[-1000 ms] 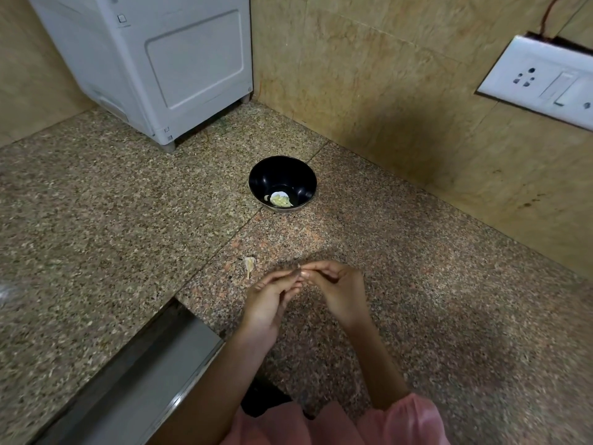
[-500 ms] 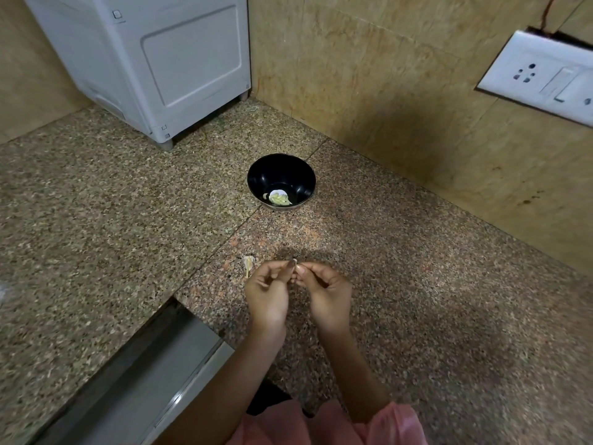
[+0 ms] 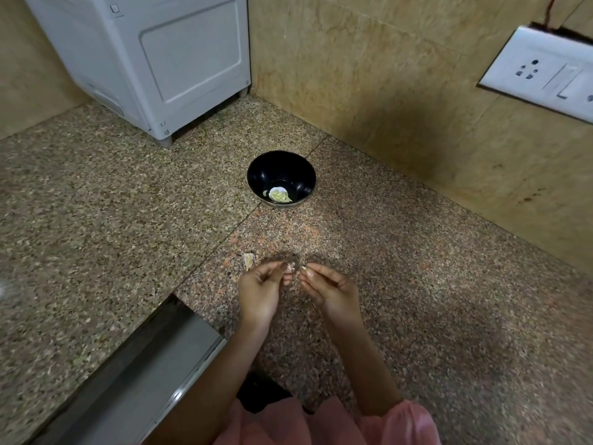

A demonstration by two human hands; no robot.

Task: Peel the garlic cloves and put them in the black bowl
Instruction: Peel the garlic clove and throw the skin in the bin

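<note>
Both hands are low over the granite counter [image 3: 128, 220], fingertips close together but not touching. The left hand [image 3: 261, 290] has thumb and fingers pinched on a garlic clove [image 3: 290, 268]. The right hand [image 3: 330, 290] is pinching something tiny, probably a scrap of skin [image 3: 303, 268] (too small to say for sure). A loose piece of garlic [image 3: 247, 261] sits on the counter just beside the left hand. The black bowl [image 3: 256, 175] stands farther back near the wall, with a few peeled cloves [image 3: 279, 195] in the bottom.
</note>
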